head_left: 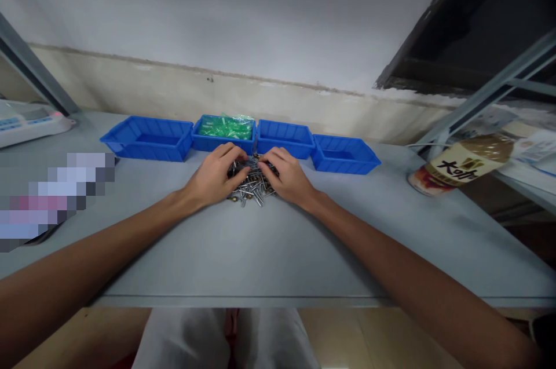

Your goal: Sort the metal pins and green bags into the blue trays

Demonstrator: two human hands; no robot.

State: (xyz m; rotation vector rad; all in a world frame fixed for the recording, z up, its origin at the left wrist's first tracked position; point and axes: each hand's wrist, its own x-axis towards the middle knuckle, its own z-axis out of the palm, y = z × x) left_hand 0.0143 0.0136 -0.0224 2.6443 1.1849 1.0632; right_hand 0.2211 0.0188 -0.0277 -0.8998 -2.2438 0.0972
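A loose pile of small silver metal pins or screws (254, 188), a few with brass-coloured parts, lies mid-table. From the left, my left hand (217, 175) curves against the pile, its thumb and fingers apart with metal pieces between them. My right hand (286, 175) meets it from the other side, fingers bent over the top and thumb low among the pieces. Both sets of fingertips almost meet at the pile's back. Whether any single piece is pinched is hidden by the fingers.
Behind the pile stand four blue bins: a far-left bin (150, 152), a bin (204, 143) with a green-filled clear bag (228, 127), and bins to the right (286, 146) (347, 163). A bottle (460, 166) lies right; a blurred-out flat object (56, 198) lies left.
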